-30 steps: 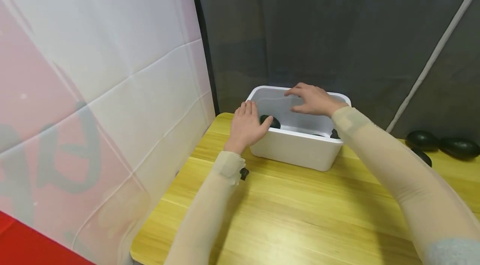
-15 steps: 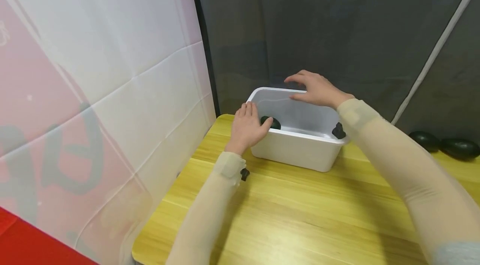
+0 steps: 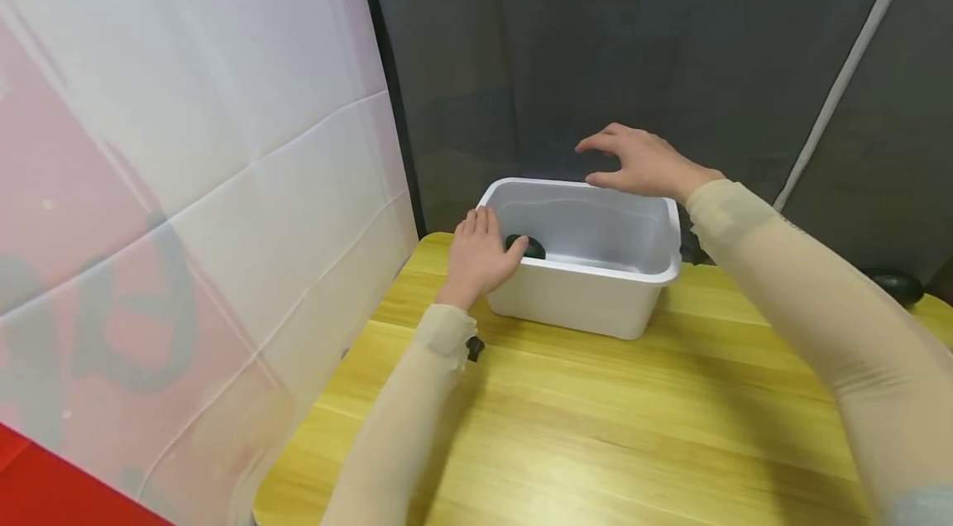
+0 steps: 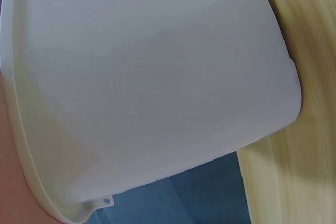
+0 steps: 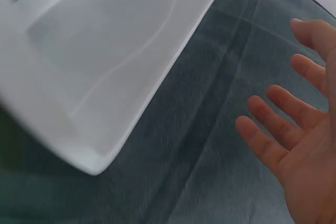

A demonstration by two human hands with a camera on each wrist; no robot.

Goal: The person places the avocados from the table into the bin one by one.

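Resting against the near left corner of a white tub (image 3: 588, 294), the left hand (image 3: 480, 251) lies with its fingers straight along the tub's left end and its thumb hooked over the near rim. A dark rounded thing (image 3: 525, 246) sits just inside that corner, right beside the thumb; whether the thumb touches it cannot be told. The left wrist view shows only the tub's pale outer wall (image 4: 157, 87) close up, with yellow wood at the right edge.

The right hand (image 3: 640, 162) hovers above the tub's far rim, fingers spread and relaxed, holding nothing (the right wrist view shows the open palm (image 5: 310, 150) clear of the tub's edge (image 5: 173, 77), with grey cloth behind).

The tub stands at the far left of a yellow wooden table (image 3: 596, 443). On the right, near the table's far edge, lies another dark rounded thing (image 3: 897, 284), partly hidden by the right sleeve (image 3: 804, 303). A white and pink sheet (image 3: 186, 179) hangs on the left, and a dark grey curtain (image 3: 596, 38) hangs behind the table.
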